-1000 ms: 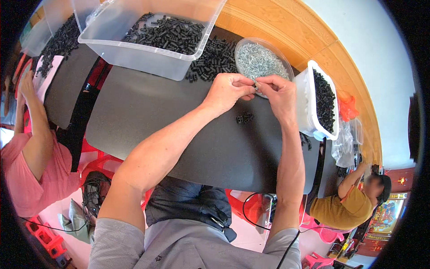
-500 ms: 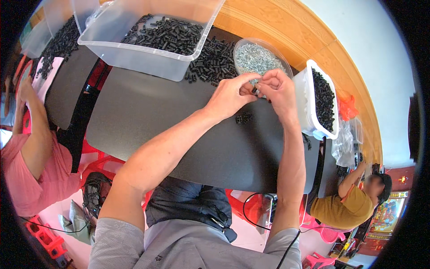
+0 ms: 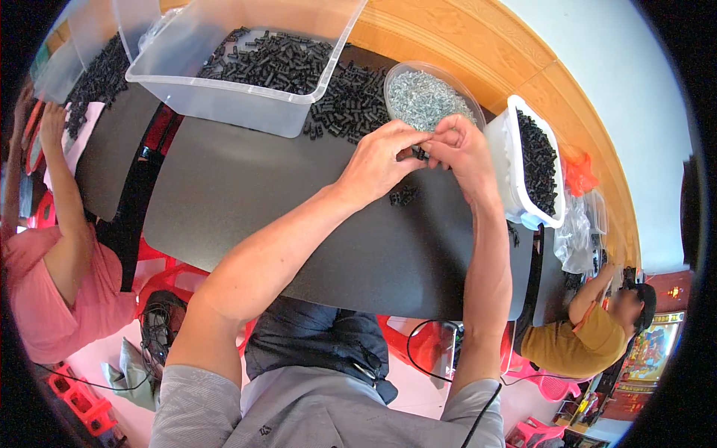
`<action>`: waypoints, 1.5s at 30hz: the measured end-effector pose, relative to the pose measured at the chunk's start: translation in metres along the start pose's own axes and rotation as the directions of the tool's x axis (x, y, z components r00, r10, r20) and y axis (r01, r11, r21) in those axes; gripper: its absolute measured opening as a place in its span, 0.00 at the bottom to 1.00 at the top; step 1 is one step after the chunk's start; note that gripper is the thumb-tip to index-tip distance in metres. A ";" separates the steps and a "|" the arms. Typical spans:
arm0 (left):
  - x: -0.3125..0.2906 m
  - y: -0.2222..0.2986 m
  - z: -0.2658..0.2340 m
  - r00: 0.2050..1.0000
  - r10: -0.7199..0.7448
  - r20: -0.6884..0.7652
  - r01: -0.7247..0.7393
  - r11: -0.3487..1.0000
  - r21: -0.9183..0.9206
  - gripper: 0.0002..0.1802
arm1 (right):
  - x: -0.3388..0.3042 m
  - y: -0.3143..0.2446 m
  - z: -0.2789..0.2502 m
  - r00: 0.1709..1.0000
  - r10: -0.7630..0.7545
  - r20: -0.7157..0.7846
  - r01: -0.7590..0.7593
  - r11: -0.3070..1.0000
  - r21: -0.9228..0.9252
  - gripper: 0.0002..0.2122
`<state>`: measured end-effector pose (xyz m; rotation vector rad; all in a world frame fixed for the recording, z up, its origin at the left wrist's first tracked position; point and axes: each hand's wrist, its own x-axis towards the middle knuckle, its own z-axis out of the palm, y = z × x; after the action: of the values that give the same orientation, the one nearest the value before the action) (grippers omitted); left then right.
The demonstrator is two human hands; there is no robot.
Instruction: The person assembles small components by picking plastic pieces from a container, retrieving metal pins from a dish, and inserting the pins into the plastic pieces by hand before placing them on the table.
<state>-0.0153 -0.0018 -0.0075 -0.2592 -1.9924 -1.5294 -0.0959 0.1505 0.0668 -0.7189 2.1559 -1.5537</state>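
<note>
My left hand [image 3: 379, 158] and my right hand [image 3: 464, 155] meet over the dark table, just in front of a round clear tub [image 3: 429, 97] of small silvery metal pieces. Between their fingertips is a small black plastic part [image 3: 420, 153], mostly covered by the fingers. Both hands are closed in a pinch on it. Whether a metal piece is also in the fingers is too small to tell. Below the hands, a little cluster of black parts [image 3: 403, 196] lies on the table.
A large clear bin [image 3: 216, 104] of black parts stands at the back left, with a loose heap [image 3: 351, 101] beside it. To the right is a white tub [image 3: 508, 157] full of black parts. People sit at the far left, in a pink top [image 3: 67, 291], and right, in a mustard top [image 3: 571, 343].
My fingertips have drawn closer together around the black part, covering more of it. At the left, the co-worker's arm has shifted towards the pile there.
</note>
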 end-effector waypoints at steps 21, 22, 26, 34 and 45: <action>0.002 0.006 -0.010 0.979 0.189 -0.076 -0.183 0.980 0.082 0.17 | 0.000 -0.001 0.004 0.987 0.117 0.111 -0.117 0.993 0.000 0.07; 0.003 0.006 -0.010 0.980 0.187 -0.075 -0.180 0.980 0.085 0.17 | -0.001 -0.001 0.003 0.987 0.115 0.116 -0.116 0.993 0.005 0.06; 0.003 0.006 -0.011 0.972 0.224 -0.064 -0.215 0.969 0.124 0.16 | -0.001 -0.003 0.003 0.986 0.108 0.127 -0.110 0.994 0.015 0.06; -0.003 0.006 -0.002 0.999 0.005 -0.033 -0.003 0.999 0.052 0.36 | -0.012 -0.001 0.006 0.994 -0.037 -0.103 0.013 0.974 -0.227 0.05; 0.011 -0.009 -0.017 0.980 -0.081 -0.182 0.088 0.996 0.034 0.15 | 0.055 -0.123 0.062 0.902 -0.433 -0.007 0.420 0.878 -0.229 0.16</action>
<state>-0.0226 -0.0228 -0.0064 -0.0172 -1.9107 -1.5043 -0.0817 0.0387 0.1634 -1.3156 2.3518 -1.5586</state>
